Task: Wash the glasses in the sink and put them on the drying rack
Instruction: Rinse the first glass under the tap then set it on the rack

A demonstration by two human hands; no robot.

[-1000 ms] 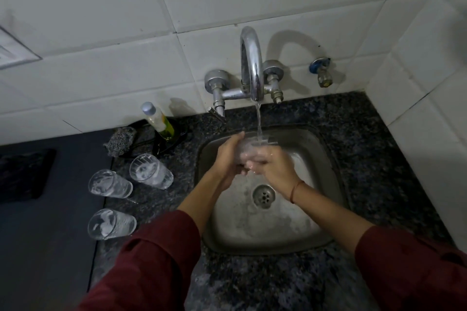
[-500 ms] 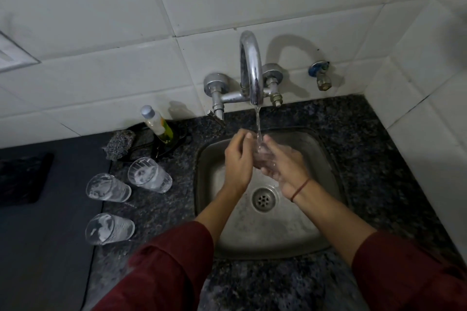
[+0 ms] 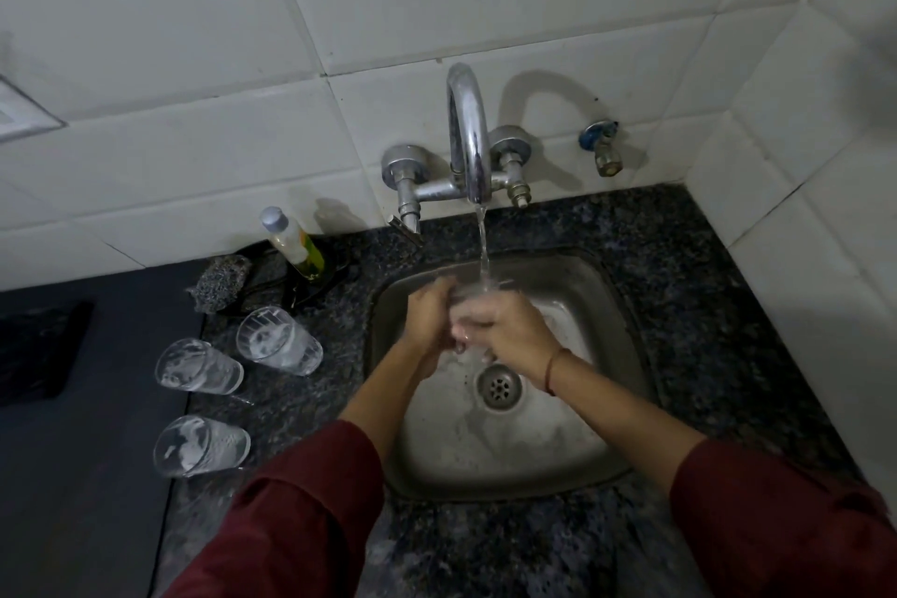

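Note:
Over the steel sink [image 3: 602,408] both hands hold one clear glass [image 3: 473,296] under the running tap [image 3: 468,136]. My left hand [image 3: 429,321] grips the glass from the left and my right hand [image 3: 505,330] wraps it from the right, so most of it is hidden. Water falls onto the glass's top. Three soapy glasses lie on their sides on the counter left of the sink: one nearest the sink [image 3: 279,340], one further left [image 3: 196,367], one at the front [image 3: 199,447].
A steel scrubber [image 3: 221,279] and a dish-soap bottle [image 3: 293,243] on a dark dish sit behind the glasses. A small wall tap [image 3: 602,148] is at the right. Dark granite counter [image 3: 728,306] surrounds the sink; tiled walls close the back and right. A black slab [image 3: 39,354] lies far left.
The hands have closed round the glass again and shifted slightly lower under the stream. The three glasses on the counter have not moved.

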